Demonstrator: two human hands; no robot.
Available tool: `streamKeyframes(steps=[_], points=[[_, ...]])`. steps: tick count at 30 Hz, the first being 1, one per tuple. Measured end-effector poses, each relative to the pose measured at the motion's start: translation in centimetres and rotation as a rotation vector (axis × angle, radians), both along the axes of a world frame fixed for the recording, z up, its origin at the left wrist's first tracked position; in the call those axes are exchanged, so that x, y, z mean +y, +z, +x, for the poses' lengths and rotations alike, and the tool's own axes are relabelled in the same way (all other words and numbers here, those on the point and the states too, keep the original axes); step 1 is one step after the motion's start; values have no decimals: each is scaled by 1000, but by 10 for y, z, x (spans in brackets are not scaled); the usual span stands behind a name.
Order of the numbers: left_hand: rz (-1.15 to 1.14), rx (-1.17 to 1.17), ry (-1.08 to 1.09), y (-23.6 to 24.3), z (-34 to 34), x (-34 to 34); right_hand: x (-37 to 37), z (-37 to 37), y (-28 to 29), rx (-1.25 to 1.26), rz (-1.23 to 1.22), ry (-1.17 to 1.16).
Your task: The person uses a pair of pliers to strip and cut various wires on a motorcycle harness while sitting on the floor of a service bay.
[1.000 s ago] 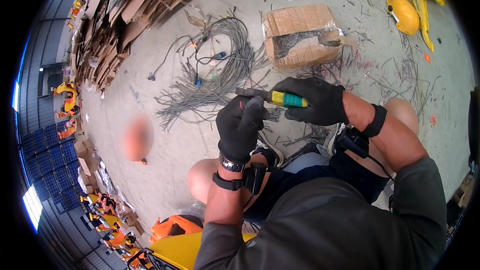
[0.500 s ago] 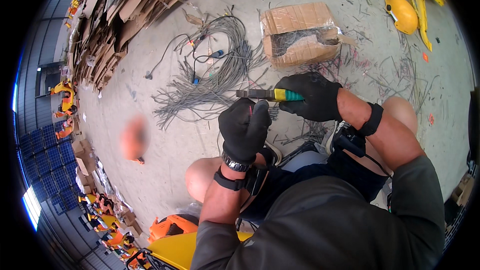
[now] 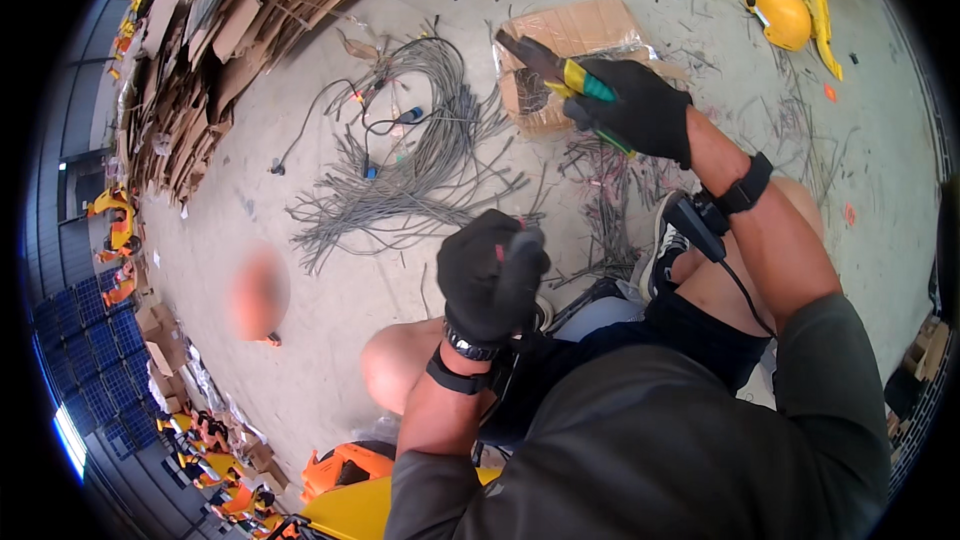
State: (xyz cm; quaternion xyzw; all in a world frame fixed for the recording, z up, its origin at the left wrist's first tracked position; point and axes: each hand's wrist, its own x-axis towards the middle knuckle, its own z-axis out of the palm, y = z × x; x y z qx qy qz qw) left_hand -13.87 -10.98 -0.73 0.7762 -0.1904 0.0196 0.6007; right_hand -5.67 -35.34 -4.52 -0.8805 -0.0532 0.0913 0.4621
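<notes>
In my right hand (image 3: 638, 112), gloved in black, is a pair of pliers (image 3: 548, 62) with green and yellow handles. Their dark jaws point up and left, in front of the torn cardboard box (image 3: 580, 25). The handles look spread somewhat apart. My left hand (image 3: 490, 270), also in a black glove, is closed near my left knee. A small red mark shows on it, and I cannot make out what its fingers hold. Beyond it, on the floor, spreads a big loose bundle of grey cables (image 3: 450, 140), some with blue plugs (image 3: 410, 115).
Cut grey cable pieces (image 3: 612, 210) litter the floor by my right foot. Flattened cardboard (image 3: 215, 50) is piled at far left. A yellow helmet-shaped shell (image 3: 780, 13) lies at far right. An orange part (image 3: 345, 470) sits beside a yellow surface near my left elbow.
My right hand has lifted up and away from my left with the pliers, whose jaws now tilt upward and handles appear more spread. My left hand stays closed, slightly lower.
</notes>
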Motion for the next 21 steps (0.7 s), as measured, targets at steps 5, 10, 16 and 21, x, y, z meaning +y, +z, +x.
streamKeyframes(steps=[5, 10, 16, 21], points=[[-221, 163, 79, -5, 3, 23, 13, -18, 12, 100, 98, 243], [-352, 413, 123, 1, 9, 30, 23, -25, 22, 118, 204, 267], [-249, 645, 38, -2, 14, 33, 11, -29, 50, 259, 504, 185], [-97, 830, -116, -8, 16, 26, 27, -42, 48, 326, 649, 417]])
